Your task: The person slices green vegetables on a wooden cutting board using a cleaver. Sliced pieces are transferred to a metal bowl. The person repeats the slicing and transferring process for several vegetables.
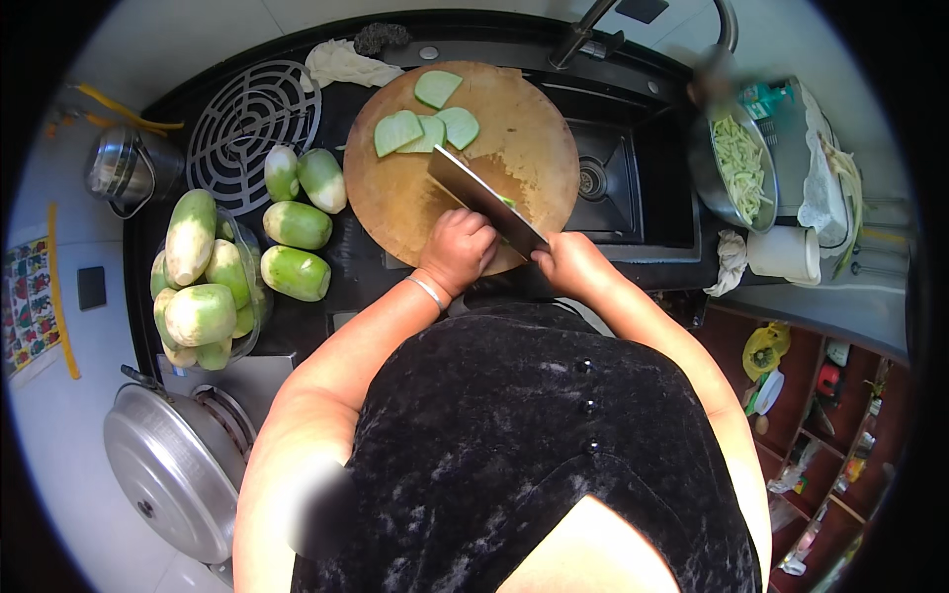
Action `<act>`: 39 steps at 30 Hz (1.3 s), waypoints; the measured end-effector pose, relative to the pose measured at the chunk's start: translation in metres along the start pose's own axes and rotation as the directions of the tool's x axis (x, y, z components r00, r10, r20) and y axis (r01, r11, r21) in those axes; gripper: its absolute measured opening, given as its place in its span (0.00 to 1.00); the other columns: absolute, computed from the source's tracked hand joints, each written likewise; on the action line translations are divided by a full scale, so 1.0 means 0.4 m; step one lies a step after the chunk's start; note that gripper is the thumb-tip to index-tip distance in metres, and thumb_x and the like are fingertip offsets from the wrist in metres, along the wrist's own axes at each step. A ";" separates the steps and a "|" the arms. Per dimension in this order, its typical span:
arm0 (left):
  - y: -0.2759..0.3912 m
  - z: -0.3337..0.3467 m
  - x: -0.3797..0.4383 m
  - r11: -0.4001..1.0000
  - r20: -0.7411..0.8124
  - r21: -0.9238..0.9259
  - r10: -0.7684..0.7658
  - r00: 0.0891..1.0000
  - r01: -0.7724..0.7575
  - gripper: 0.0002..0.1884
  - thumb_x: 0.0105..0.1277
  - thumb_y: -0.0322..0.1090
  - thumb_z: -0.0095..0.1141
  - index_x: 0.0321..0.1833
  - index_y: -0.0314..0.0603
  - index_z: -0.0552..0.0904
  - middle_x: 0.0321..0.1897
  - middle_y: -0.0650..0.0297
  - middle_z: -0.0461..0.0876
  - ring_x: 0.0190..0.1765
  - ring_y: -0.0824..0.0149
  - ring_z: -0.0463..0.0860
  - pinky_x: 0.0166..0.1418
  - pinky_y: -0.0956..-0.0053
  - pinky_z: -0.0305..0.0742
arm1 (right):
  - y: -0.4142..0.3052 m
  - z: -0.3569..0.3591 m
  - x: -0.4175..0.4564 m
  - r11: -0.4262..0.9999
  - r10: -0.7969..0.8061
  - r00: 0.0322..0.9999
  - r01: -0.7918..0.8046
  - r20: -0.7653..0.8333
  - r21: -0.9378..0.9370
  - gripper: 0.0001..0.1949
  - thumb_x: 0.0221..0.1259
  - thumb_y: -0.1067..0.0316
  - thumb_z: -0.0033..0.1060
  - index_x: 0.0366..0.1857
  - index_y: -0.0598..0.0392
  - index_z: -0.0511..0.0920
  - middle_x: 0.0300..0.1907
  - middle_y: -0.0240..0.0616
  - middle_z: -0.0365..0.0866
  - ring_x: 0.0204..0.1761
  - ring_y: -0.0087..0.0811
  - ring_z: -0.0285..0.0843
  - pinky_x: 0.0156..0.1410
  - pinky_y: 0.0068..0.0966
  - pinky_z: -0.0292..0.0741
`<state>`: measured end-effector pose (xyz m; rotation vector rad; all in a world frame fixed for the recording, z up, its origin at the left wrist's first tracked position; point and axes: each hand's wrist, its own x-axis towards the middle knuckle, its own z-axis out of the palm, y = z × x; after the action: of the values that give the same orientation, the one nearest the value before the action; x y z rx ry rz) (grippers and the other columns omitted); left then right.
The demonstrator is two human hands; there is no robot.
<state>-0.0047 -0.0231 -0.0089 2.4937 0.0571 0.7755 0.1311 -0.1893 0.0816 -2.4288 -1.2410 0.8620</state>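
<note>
A cleaver (485, 200) is gripped at its handle by my right hand (572, 265), its blade slanting up and left over a round wooden chopping board (393, 211). My left hand (460, 248), curled with knuckles near the blade, rests at the board's near edge; what lies under its fingers is mostly hidden. A bit of green shows behind the blade. Several pale green radish slices (398, 133) lie flat at the far side of the board, some overlapping. Whole green radishes (296, 224) lie on the black counter left of the board.
A clear container (256, 337) heaped with green radishes stands at the left. Behind it are a round metal grate (222, 174) and a white cloth (341, 63). Right of the board are a sink (619, 211) and a metal bowl (719, 200) of cut strips. A lidded pot (167, 467) is lower left.
</note>
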 end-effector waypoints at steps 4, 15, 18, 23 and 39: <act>-0.003 0.010 0.013 0.995 0.025 0.007 -0.100 0.995 0.100 0.07 0.58 0.32 0.67 0.38 0.43 0.85 0.38 0.59 0.82 0.45 0.52 0.81 0.52 0.58 0.76 | 0.027 0.009 -0.002 0.977 -0.009 0.982 0.049 -0.189 0.207 0.14 0.68 0.62 0.65 0.44 0.66 0.84 0.37 0.59 0.88 0.43 0.57 0.88 0.51 0.46 0.82; 0.063 -0.080 0.177 -0.661 0.547 -0.739 -0.475 0.689 0.131 0.43 0.77 0.73 0.30 0.78 0.43 0.68 0.74 0.50 0.73 0.75 0.48 0.73 0.81 0.48 0.64 | -0.021 -0.092 0.021 0.162 -0.106 0.896 -0.413 0.432 0.896 0.11 0.74 0.59 0.67 0.36 0.52 0.75 0.20 0.25 0.74 0.18 0.19 0.70 0.25 0.21 0.73; 0.086 -0.081 0.195 -0.798 0.570 -0.598 -0.363 0.737 0.069 0.39 0.79 0.66 0.31 0.78 0.42 0.68 0.75 0.49 0.72 0.76 0.45 0.72 0.80 0.43 0.65 | 0.017 -0.057 0.036 0.071 -0.248 0.823 -0.510 0.511 0.857 0.12 0.74 0.58 0.66 0.34 0.50 0.76 0.22 0.24 0.75 0.20 0.19 0.71 0.25 0.22 0.75; 0.075 -0.059 0.169 -0.840 0.540 -0.543 -0.344 0.768 0.006 0.39 0.78 0.68 0.34 0.77 0.42 0.70 0.76 0.49 0.71 0.77 0.42 0.70 0.81 0.42 0.63 | 0.023 -0.046 0.021 0.092 -0.149 0.854 -0.489 0.498 0.867 0.11 0.74 0.59 0.66 0.35 0.50 0.76 0.22 0.24 0.75 0.19 0.19 0.71 0.25 0.22 0.75; 0.082 0.010 0.179 -0.801 0.618 -0.585 -0.339 0.709 0.127 0.41 0.77 0.71 0.34 0.75 0.41 0.72 0.69 0.50 0.78 0.72 0.45 0.76 0.75 0.45 0.71 | 0.063 -0.031 0.003 -0.005 -0.128 0.866 -0.488 0.483 0.873 0.12 0.74 0.58 0.66 0.36 0.49 0.73 0.20 0.23 0.71 0.18 0.18 0.68 0.24 0.21 0.73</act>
<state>0.0538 -0.0396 0.0416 0.0641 0.2402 0.1293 0.1556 -0.2031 0.0784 -1.0847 0.0046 1.6696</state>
